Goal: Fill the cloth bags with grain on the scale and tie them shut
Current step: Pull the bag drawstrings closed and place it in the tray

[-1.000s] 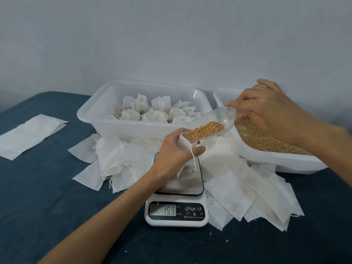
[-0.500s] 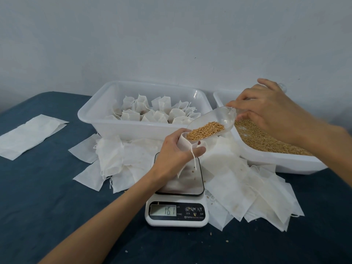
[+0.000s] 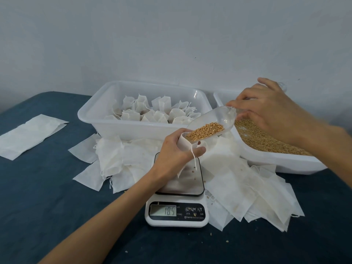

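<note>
My left hand (image 3: 174,153) grips a small white cloth bag (image 3: 183,142) upright on the white kitchen scale (image 3: 178,210), whose display reads 18.5. My right hand (image 3: 266,109) holds the handle of a clear plastic scoop (image 3: 219,119), tilted down to the left. Golden grain (image 3: 206,130) lies in the scoop, its lip at the bag's open mouth. A drawstring hangs from the bag over the scale's plate. The bag's lower part is hidden behind my left hand.
A white tub (image 3: 122,128) with several tied bags stands behind the scale. A white tray of grain (image 3: 270,159) sits at the right. Empty cloth bags (image 3: 238,180) lie heaped around the scale, a flat white sheet (image 3: 28,136) at far left. Stray grains dot the blue tabletop.
The scale reading has risen from 15.9 through 16.7 to 18.5 as grain slides from the scoop into the bag. Both hands have stayed nearly still.
</note>
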A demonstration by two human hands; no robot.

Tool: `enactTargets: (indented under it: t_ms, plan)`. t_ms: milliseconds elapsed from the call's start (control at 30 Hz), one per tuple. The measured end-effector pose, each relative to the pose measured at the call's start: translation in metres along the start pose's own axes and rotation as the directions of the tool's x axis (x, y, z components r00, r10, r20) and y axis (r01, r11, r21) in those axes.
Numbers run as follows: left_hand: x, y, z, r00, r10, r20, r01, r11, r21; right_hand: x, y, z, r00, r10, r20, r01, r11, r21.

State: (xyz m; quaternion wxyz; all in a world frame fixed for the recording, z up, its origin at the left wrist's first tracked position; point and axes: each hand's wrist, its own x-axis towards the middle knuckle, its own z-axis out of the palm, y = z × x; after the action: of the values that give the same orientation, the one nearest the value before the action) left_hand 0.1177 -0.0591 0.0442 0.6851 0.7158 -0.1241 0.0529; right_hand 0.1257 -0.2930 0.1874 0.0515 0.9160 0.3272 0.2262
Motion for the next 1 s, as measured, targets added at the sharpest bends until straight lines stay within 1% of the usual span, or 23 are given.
enactTargets:
  t_ms: [400,1000]
  plan:
    - [-0.0008,0.0021,-0.0004,1.0,0.026,0.005,-0.026,0.999,0.022,-0.0003,-0.0015,-0.0003,1.0,0.003,-0.012,-0.003,1.0,0.006]
    - [-0.0018,0.0055,0.0006,1.0,-0.001,-0.011,0.001,1.0,0.008,-0.0006,-0.0031,-0.0029,0.999,-0.025,-0.041,0.025,1.0,0.003]
